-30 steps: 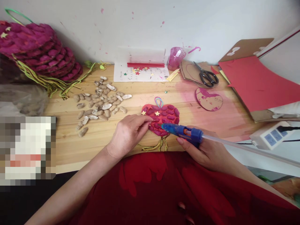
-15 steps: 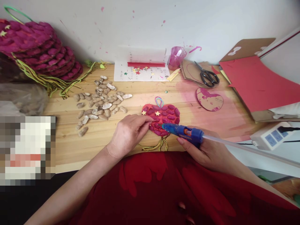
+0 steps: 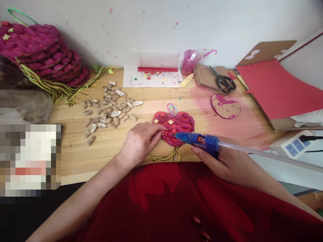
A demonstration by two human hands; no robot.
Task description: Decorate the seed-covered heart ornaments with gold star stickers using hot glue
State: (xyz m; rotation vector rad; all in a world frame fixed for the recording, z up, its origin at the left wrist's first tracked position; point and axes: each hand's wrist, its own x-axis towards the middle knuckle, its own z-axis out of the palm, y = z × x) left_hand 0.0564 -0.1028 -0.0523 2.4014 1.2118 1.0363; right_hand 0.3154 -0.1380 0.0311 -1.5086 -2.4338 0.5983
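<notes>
Hardly any shift; right hand (image 3: 223, 159) clamped around glue gun (image 3: 195, 139); left hand (image 3: 141, 143) pinched together at heart (image 3: 180, 123), contents hidden.

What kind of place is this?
Probably a craft workspace, home or small studio: a glue gun in the right hand, scissors on cardboard, and loose peanut shells on a wooden tabletop.

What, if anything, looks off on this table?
Mess, mainly: a pink stain spreads over the wooden tabletop right of the nubbly red piece, and pink spots dot the wall, like splashed paint. One small green star lies on bare wood, away from the stars on the white sheet.
</notes>
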